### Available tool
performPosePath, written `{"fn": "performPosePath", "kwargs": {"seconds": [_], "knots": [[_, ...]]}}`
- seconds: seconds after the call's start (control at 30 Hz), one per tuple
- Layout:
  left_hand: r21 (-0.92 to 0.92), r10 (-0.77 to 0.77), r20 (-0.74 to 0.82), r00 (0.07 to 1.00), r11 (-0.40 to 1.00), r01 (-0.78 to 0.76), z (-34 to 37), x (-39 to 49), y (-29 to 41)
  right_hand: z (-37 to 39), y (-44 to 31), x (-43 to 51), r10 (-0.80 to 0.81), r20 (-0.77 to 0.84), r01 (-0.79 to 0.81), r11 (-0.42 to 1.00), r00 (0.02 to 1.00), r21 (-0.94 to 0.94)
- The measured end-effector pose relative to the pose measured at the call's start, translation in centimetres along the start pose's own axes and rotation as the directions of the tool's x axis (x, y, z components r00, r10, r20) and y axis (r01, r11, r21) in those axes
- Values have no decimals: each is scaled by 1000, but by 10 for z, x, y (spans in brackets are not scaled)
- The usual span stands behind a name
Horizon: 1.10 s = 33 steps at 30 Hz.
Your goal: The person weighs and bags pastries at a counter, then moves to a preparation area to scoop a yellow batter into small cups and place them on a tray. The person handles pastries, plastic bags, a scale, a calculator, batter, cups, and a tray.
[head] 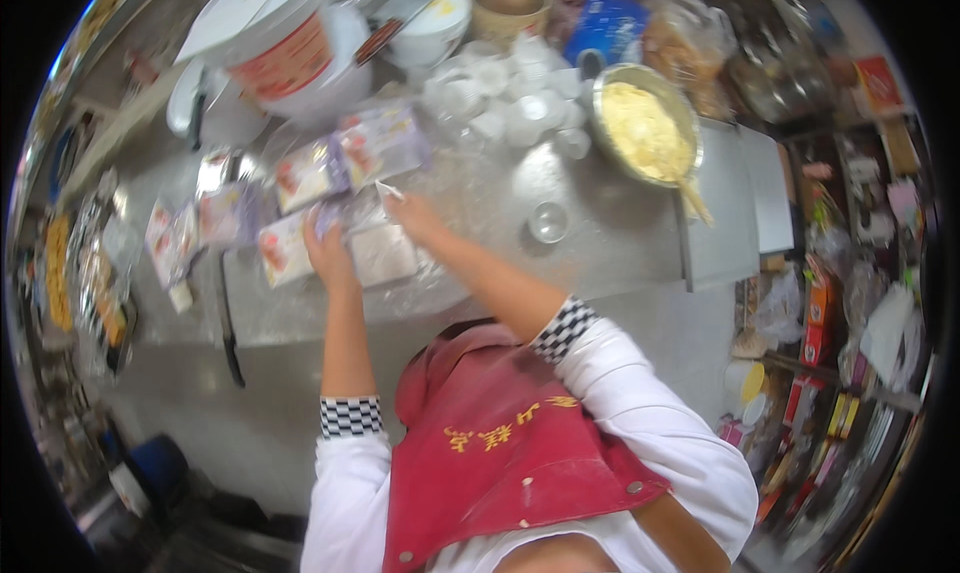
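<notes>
My left hand [330,254] is at the right end of a white and purple printed packet [285,249], its fingers over the purple part. My right hand [415,216] pinches a small white piece [388,190], perhaps paper or film; blur hides which. Below that hand lies a pale, flat rectangular block or packet [384,254], touching or very close to the left hand's packet. Just beyond are two similar printed packets, one smaller [309,174] and one larger [381,144]. Further left are another purple packet [227,214] and a crumpled printed one [171,243].
A long knife [227,325] overhangs the metal table's [622,246] near edge. Clear cups [517,100] cluster at the back, with a single cup [549,222] nearer. A metal bowl [699,141] holds a yellow mixture. White buckets [259,2] stand back left; shelves [832,370] line the right.
</notes>
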<state>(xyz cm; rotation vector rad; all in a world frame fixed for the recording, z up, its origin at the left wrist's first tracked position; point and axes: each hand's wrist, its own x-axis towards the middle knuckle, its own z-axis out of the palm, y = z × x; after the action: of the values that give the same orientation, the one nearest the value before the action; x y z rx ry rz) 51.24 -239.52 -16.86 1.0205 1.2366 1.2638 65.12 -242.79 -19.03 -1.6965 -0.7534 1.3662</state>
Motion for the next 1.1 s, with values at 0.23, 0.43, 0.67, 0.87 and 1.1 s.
{"fn": "performPosePath", "kwargs": {"seconds": [0.23,0.43,0.67,0.87,1.1], "knots": [[-318,-367,295,882,833,453,42,-20,-3,13,-22,-17,-81,17,80,993,997,88],[-297,-501,358,788,739,605,42,-25,2,13,-41,-39,-125,52,119,987,991,111],[-203,-416,308,856,850,486,14,-12,-11,-1,-13,-27,-92,-90,110,971,992,211],[-274,-619,439,652,599,753,29,-21,-18,-7,-20,-37,-383,-228,386,922,895,-31],[-240,-554,208,806,770,591,14,-3,4,-50,-10,-32,-575,-249,405,766,780,-499]]}}
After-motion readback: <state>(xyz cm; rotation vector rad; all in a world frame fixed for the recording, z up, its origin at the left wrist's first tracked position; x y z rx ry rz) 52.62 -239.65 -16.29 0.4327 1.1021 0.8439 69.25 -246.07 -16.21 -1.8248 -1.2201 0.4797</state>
